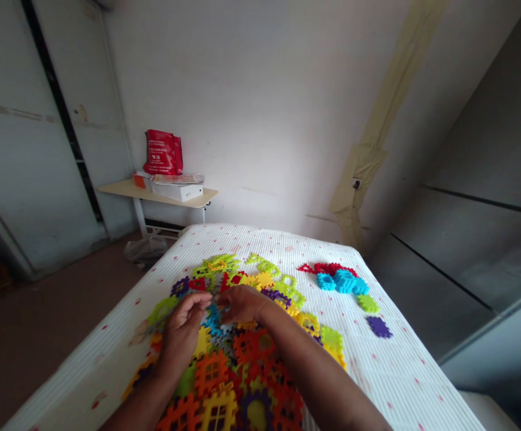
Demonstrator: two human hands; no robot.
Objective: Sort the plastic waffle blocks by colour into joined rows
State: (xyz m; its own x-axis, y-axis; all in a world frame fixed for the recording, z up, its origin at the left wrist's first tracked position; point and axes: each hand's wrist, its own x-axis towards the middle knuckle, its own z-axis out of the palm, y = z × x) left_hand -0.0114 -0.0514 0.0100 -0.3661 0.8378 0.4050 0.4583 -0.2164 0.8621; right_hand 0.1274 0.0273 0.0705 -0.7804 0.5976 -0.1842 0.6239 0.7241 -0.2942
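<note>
Head view shows a heap of pieces on the bed, with both hands over its middle. The left hand has curled fingers, their tips near those of the bent right hand; whether either grasps a piece, I cannot tell. Right of the heap lie red pieces, blue pieces, a green piece and a purple piece.

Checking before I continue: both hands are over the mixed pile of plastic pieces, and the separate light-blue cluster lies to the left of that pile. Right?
Not quite: the head view shows the light-blue cluster to the right of the pile. Left hand and right hand are both over the pile.
</note>
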